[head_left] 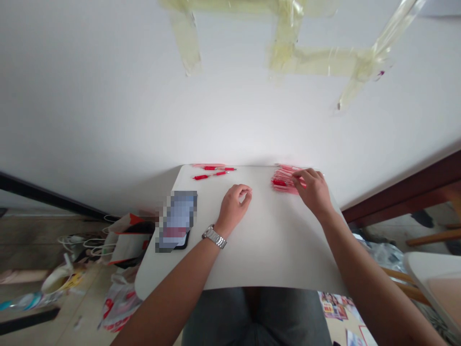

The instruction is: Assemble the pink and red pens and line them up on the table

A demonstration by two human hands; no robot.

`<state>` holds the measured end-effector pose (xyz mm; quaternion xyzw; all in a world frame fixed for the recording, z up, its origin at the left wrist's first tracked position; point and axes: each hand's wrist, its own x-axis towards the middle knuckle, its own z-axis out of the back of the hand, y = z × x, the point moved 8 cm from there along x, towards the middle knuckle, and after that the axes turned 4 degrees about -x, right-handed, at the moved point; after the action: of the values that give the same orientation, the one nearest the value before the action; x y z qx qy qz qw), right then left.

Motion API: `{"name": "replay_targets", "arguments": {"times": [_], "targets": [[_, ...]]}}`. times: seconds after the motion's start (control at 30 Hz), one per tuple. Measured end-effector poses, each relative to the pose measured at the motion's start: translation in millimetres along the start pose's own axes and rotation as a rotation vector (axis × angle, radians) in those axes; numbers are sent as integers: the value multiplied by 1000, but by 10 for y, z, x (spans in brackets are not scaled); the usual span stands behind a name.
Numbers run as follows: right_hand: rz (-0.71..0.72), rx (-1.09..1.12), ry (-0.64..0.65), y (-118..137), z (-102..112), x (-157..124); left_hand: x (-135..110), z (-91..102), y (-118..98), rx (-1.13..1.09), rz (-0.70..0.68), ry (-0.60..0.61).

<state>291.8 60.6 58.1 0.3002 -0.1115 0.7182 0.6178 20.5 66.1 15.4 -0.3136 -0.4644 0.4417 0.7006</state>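
Note:
A pile of red and pink pens lies at the back right of the small white table. My right hand is over the right side of this pile, thumb and fingers pinched together at a pen; the fingertips partly cover it. My left hand, with a metal watch on the wrist, hovers around the table's middle. Its fingers are curled, thumb and forefinger tips close together, and nothing shows between them. To the back left lie a few separate pens, red with clear or pink parts.
A phone with a blurred screen lies at the table's left edge. The white wall, with yellowed tape, stands right behind the table. Bags are on the floor at left; a white chair stands at right.

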Motion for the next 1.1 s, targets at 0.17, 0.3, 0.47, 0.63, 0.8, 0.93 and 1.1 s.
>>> {"name": "replay_targets", "arguments": {"times": [0.17, 0.3, 0.47, 0.63, 0.8, 0.93, 1.1], "targets": [[-19, -33, 64, -200, 0, 122, 1, 0, -22, -2, -10, -1], [-18, -82, 145, -339, -76, 247, 4, -4, -22, 3, -5, 5], [-32, -144, 214, -461, -169, 378, 1, -9, -11, 13, -6, 11], [-15, -144, 249, -512, -237, 445, 2, -13, -10, 17, -16, 15], [-1, -124, 285, -523, -286, 445, 2, -22, -3, 20, -15, 20], [-5, -123, 344, -523, -334, 426, 2, -28, 0, 33, -24, 26], [-14, -114, 375, -538, -357, 421, 2, -29, 5, 31, -21, 28]]}}
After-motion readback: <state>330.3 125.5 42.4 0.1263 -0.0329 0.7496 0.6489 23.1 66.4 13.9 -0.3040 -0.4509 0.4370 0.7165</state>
